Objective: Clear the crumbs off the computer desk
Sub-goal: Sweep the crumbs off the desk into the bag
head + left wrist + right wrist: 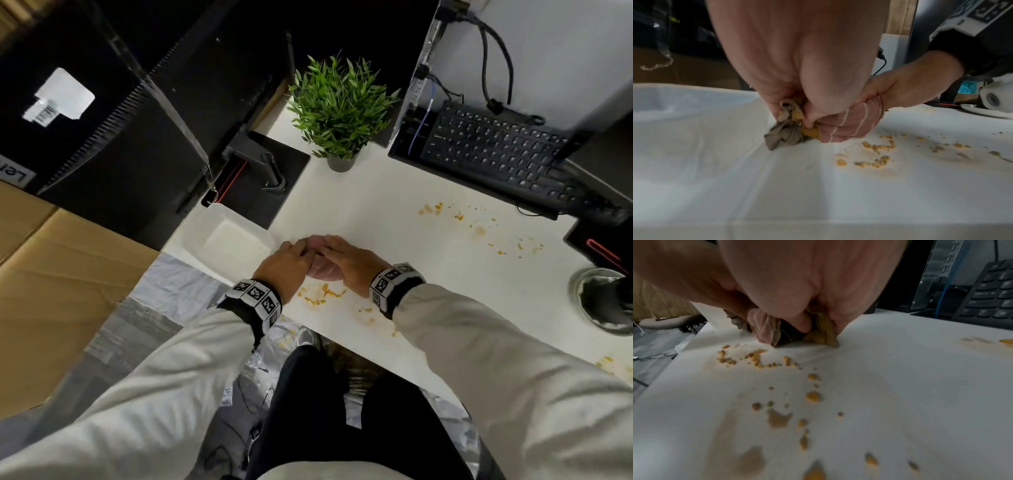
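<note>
A bunched cloth (324,269), pink with white stripes and grey and yellow folds, sits on the white desk (394,219) near its front edge. My left hand (297,253) grips its left side, fingers curled into the folds (791,128). My right hand (330,250) grips the right side, thumb and fingers pinching the fabric (768,331). Yellow crumbs (322,296) lie just in front of the cloth, between my wrists. More crumbs (432,207) and smears spread to the right, toward the keyboard (496,150).
A shallow white tray (224,236) sits just left of the hands. Behind are a monitor stand base (267,164), a potted plant (339,113) and a computer tower (416,85). A round cable hole (603,301) is at the right. Cardboard boxes (51,274) stand left of the desk.
</note>
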